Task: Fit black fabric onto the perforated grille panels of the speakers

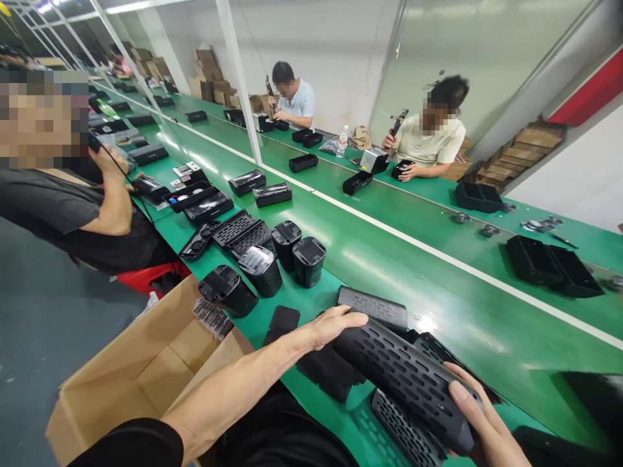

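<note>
A long black speaker housing (pixel 406 373) with rows of slots is held up between my two hands. My left hand (pixel 335 327) grips its far left end, thumb along the top edge. At the near right end, my right hand (pixel 479 408) has its fingers wrapped round the housing. Beneath it lie black mesh sheets (pixel 331 370) and a slotted grille panel (pixel 389 415) on the green bench. Another slotted housing (pixel 374 306) rests just behind, and a further grille part (pixel 438 350) is partly hidden by the held one.
Several black speaker bodies (pixel 263 269) stand on the bench to the left, with slotted panels (pixel 243 233) behind. An open cardboard box (pixel 131 363) is at my left. A green conveyor belt (pixel 389 253) runs across. A co-worker (pixel 97 220) sits left; two people work opposite.
</note>
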The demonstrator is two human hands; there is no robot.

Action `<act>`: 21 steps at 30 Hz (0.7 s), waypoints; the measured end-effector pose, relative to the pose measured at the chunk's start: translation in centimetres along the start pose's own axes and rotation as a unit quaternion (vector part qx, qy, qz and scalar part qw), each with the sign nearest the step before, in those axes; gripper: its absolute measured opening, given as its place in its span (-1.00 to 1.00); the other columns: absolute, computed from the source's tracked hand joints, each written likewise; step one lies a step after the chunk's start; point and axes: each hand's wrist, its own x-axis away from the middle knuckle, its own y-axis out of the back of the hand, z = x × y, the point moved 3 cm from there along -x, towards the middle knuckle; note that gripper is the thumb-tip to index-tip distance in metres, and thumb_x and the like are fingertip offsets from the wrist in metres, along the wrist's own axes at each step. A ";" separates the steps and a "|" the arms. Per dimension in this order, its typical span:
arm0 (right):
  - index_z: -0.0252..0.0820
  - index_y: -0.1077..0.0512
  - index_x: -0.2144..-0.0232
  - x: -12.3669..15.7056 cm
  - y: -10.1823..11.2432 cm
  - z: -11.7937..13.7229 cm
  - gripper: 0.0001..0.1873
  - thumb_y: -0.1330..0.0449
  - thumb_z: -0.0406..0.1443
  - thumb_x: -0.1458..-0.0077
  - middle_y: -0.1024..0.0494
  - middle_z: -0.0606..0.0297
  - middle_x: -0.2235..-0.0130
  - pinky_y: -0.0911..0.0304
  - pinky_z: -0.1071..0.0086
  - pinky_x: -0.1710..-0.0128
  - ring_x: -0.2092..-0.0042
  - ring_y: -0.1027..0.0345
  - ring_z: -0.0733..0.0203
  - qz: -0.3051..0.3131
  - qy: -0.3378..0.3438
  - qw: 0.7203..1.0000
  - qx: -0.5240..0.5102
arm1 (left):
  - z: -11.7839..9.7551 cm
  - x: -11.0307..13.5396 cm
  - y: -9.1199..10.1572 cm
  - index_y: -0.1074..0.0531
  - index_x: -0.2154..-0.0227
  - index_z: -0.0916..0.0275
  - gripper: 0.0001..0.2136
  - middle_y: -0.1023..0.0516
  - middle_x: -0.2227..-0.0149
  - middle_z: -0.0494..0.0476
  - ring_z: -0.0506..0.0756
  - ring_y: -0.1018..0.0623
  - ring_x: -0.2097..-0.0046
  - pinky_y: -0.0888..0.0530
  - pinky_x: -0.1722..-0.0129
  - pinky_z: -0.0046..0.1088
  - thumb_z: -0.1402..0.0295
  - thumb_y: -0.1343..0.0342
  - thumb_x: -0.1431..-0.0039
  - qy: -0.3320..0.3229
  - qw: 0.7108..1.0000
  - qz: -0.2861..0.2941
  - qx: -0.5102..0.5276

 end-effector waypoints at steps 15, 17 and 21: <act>0.18 -0.32 -0.35 -1.5 -0.8 -2.3 -0.07 -0.38 0.30 -0.03 -0.58 0.30 -0.20 -0.43 0.17 -0.22 -0.27 -0.42 -0.14 0.003 0.042 0.999 0.011 | -0.7 1.4 1.1 -0.49 -0.18 0.06 -0.36 -0.58 0.04 0.10 0.24 -0.53 -0.10 -0.43 -0.21 -0.17 -0.11 -0.37 -0.11 -0.022 0.997 0.023 0.070; 0.18 -0.35 -0.33 -3.1 -0.4 -1.3 -0.06 -0.46 0.24 0.02 -0.58 0.31 -0.18 -0.54 0.25 -0.03 -0.17 -0.48 -0.11 0.012 0.040 0.999 -0.028 | -1.2 1.7 0.7 -0.28 -0.40 0.01 -0.20 -0.55 -0.15 0.19 0.25 -0.55 -0.12 -0.49 -0.17 -0.14 -0.17 -0.30 -0.19 -0.029 0.994 0.029 0.103; -0.08 -0.35 -0.28 -10.0 4.0 2.6 -0.06 -0.47 0.20 0.00 -0.50 0.09 -0.18 -0.56 0.21 0.30 0.00 -0.49 -0.11 0.006 0.081 0.993 -0.089 | -1.3 2.9 0.2 -0.11 -0.49 0.02 -0.13 -0.29 -0.43 0.37 0.23 -0.58 -0.13 -0.58 -0.05 -0.19 -0.18 -0.27 -0.24 -0.087 0.974 -0.074 0.197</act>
